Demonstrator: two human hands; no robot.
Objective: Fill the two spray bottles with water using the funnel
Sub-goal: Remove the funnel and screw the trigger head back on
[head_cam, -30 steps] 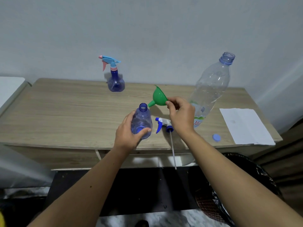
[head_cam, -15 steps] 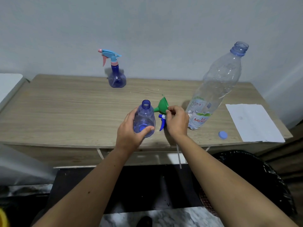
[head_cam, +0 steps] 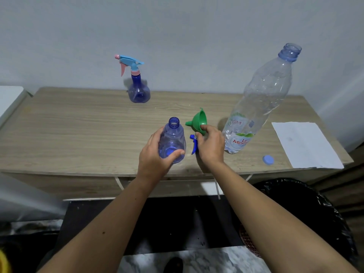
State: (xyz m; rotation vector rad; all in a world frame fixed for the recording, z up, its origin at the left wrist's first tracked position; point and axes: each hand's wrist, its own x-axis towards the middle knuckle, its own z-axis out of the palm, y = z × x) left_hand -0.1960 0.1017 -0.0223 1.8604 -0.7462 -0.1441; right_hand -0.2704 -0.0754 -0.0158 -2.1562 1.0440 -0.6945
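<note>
left hand (head_cam: 155, 154): fingers and thumb wrapped round the open spray bottle (head_cam: 173, 139), holding it upright on the table (head_cam: 78, 131); neck uncapped.
right hand (head_cam: 210, 144): fingertips pinch the rim of the green funnel (head_cam: 198, 122), rest of the fingers curled; funnel tilted, spout pointing toward the open bottle's neck, just beside it, not in it.
sprayer head (head_cam: 194, 143): blue and white, lying on the table under the right hand, mostly hidden; between the two hands.
second spray bottle (head_cam: 137, 86): capped with blue-pink trigger, upright, well beyond the left hand near the wall.
water bottle (head_cam: 260, 99): large, clear, cap off, upright just right of the right hand; how much water is inside is hard to tell.
blue cap (head_cam: 268, 160): on the table right of the right hand, past the water bottle's base.
paper sheet (head_cam: 303, 144): flat, far right of the right hand, beside the cap.
</note>
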